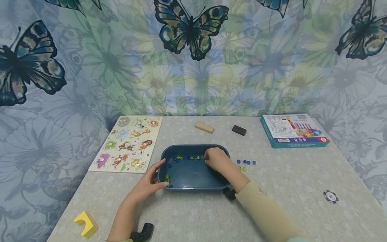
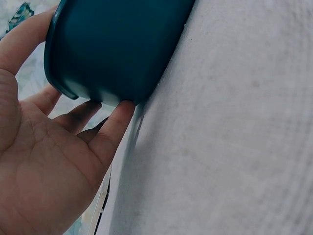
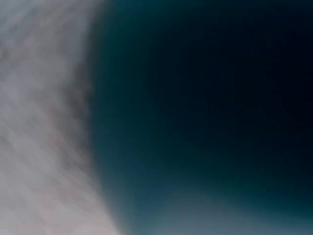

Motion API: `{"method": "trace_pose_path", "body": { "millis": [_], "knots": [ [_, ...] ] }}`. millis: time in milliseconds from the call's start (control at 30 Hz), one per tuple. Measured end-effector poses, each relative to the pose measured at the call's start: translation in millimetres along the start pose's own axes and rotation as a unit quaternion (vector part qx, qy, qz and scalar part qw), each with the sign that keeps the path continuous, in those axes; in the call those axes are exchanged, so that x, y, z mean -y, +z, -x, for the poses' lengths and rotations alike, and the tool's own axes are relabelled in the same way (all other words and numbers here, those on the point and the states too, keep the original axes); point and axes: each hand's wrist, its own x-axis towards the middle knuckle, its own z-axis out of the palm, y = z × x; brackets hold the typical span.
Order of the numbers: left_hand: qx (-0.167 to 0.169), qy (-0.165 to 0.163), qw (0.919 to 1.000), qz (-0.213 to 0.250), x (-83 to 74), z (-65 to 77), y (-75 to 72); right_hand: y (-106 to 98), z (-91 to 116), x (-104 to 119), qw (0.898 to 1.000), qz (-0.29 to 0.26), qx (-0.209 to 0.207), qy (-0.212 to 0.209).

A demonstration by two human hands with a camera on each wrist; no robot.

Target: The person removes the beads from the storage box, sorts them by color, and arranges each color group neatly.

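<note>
A dark blue plastic tub (image 1: 193, 179) stands in the middle of the table. My left hand (image 1: 148, 181) holds its left end, the thumb at the front corner; in the left wrist view the fingertips (image 2: 120, 115) press against the tub's outer wall. Blue and green glass marbles (image 1: 188, 157) lie in a row along the inside of the back wall, with several more down the left side. My right hand (image 1: 217, 159) reaches into the back right corner, its fingers pinched on a small green marble (image 1: 206, 161), mostly hidden. The right wrist view shows only blurred tub wall.
Right of the tub lie several blue marbles (image 1: 243, 162) and green marbles (image 1: 244, 169). Behind it are a beige block (image 1: 204, 127) and a black block (image 1: 239, 130). Around them sit an animal puzzle board (image 1: 125, 144), a game box (image 1: 294, 131), a poker chip (image 1: 331, 196) and a yellow arch block (image 1: 86, 224).
</note>
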Motion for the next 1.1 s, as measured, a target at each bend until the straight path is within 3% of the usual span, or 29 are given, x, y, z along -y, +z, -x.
{"method": "trace_pose_path", "body": {
  "millis": [300, 500, 800, 967, 1100],
  "knots": [
    [0.002, -0.004, 1.0000, -0.005, 0.3, 0.6, 2.4, -1, 9, -5, 0.996, -0.073, -0.004, -0.058],
    [0.004, -0.002, 1.0000, 0.004, 1.9, 0.0, 1.7, -28, 29, -13, 0.988, -0.136, -0.018, -0.076],
    [-0.002, 0.008, 1.0000, 0.003, 2.1, -1.9, -0.3, -68, 62, -66, 0.984, -0.163, -0.059, -0.028],
    [-0.004, 0.002, 1.0000, -0.003, 2.0, -2.0, 0.2, -71, 80, -103, 0.989, -0.138, -0.047, 0.022],
    [-0.005, -0.001, 0.9999, -0.010, 2.7, -2.1, 0.3, -66, 90, -123, 0.992, -0.118, -0.025, 0.038]
  ]
}}
